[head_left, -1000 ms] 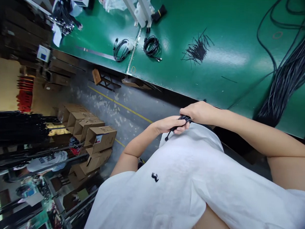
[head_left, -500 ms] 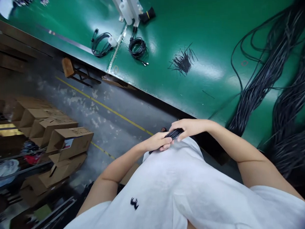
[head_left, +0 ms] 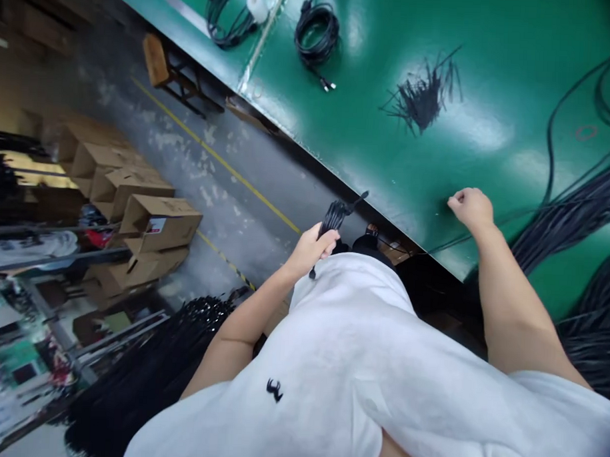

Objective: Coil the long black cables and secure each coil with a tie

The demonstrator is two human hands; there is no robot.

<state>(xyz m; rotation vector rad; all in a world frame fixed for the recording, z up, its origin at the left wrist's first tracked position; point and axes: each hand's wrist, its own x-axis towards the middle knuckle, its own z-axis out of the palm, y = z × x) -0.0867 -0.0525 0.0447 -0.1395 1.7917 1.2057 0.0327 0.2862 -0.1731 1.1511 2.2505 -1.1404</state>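
Observation:
In front of my shirt, my left hand (head_left: 314, 247) is closed around a folded bundle of black cable (head_left: 334, 216). One cable end with a dark plug sticks out past the top of the bundle, and another hangs below the fingers. Over at the green table (head_left: 387, 161), my right hand (head_left: 472, 209) is low at the surface near the front edge, its fingers pinched together. Whatever is between those fingertips is hidden or too small to make out. Beyond that hand lies a loose pile of short black ties (head_left: 423, 99).
Long black cables (head_left: 576, 204) lie in thick bunches at the right of the table. Two coiled cables (head_left: 316, 35) sit toward the back left. Cardboard boxes (head_left: 160, 223), a wooden stool (head_left: 157, 60) and a dark heap of cables (head_left: 144, 376) stand on the left side.
My right hand has let go of the cable bundle and moved right to the table surface. The left hand keeps the bundle, now tilted more upright. The view has shifted down and right.

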